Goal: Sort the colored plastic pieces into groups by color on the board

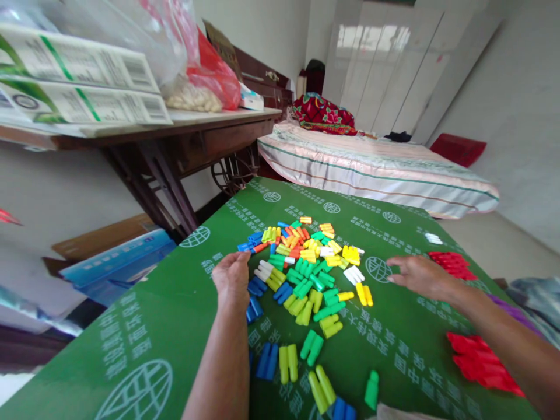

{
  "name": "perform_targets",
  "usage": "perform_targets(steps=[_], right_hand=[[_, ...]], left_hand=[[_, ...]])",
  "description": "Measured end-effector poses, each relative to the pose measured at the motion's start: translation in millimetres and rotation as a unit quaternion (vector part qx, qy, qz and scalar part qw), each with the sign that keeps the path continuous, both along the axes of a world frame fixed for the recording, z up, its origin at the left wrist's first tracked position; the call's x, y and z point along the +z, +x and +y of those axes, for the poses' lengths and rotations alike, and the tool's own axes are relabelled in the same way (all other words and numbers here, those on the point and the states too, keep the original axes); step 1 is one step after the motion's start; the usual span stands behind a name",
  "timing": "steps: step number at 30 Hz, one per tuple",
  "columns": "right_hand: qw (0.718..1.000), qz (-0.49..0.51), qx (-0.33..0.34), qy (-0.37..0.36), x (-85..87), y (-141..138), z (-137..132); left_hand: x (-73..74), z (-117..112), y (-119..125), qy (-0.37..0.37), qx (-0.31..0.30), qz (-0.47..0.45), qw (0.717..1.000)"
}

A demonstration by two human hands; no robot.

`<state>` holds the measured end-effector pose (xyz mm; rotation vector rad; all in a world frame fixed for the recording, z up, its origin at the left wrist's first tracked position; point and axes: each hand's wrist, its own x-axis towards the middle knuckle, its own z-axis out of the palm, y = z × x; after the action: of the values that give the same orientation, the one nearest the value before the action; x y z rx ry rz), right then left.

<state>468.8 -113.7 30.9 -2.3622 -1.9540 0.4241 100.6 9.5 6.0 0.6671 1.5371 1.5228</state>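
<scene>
A loose pile of small plastic double-tube pieces lies on a green board, in green, yellow, blue, orange, white and lime. At the pile's left edge is my left hand, its fingers closed beside blue and orange pieces. Whatever they grip, if anything, is hidden. My right hand hovers right of the pile, fingers pointing left and apart, with nothing visible in it. Close behind it lies a group of red pieces.
More red pieces lie under my right forearm, near purple ones. White pieces sit at the far right of the green board. A sewing-machine table with boxes and bags stands left; a bed is beyond.
</scene>
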Motion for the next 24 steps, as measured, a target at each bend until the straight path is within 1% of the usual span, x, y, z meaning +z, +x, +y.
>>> perform_targets(steps=[2, 4, 5, 7, 10, 12, 15, 17, 24], right_hand=[[0.998, 0.017, 0.054, -0.013, 10.3, -44.1, 12.7], [0.994, 0.015, 0.108, 0.003, 18.4, -86.7, 24.8], [0.991, 0.010, 0.129, 0.022, 20.7, -106.0, 30.6], [0.983, -0.001, 0.174, 0.065, 20.9, -138.6, 42.0], [0.974, -0.003, 0.206, 0.093, 12.8, -171.2, 55.6], [0.974, -0.006, 0.203, 0.100, 5.4, -183.7, 59.6], [0.975, -0.005, 0.188, 0.120, -3.1, -193.0, 55.2], [0.973, 0.004, 0.186, 0.135, -6.3, -195.3, 47.0], [0.961, 0.058, 0.221, 0.155, -15.3, -195.4, 11.8]], left_hand=[[-0.2, -0.1, -0.6, -0.002, -0.002, 0.000, 1.000], [-0.8, 0.0, -1.2, -0.001, -0.004, 0.000, 1.000], [-1.1, 0.1, -1.5, -0.001, -0.007, -0.002, 1.000], [-1.6, 0.1, -1.4, 0.000, -0.013, -0.008, 1.000], [-2.0, -0.7, -0.5, -0.001, -0.024, -0.018, 1.000], [-2.2, -1.5, 0.3, -0.002, -0.031, -0.022, 0.999], [-2.8, -2.3, 1.0, 0.001, -0.041, -0.025, 0.999], [-3.6, -2.3, 0.9, 0.001, -0.044, -0.028, 0.999], [-5.3, -1.6, 0.6, -0.003, -0.046, -0.041, 0.998]])
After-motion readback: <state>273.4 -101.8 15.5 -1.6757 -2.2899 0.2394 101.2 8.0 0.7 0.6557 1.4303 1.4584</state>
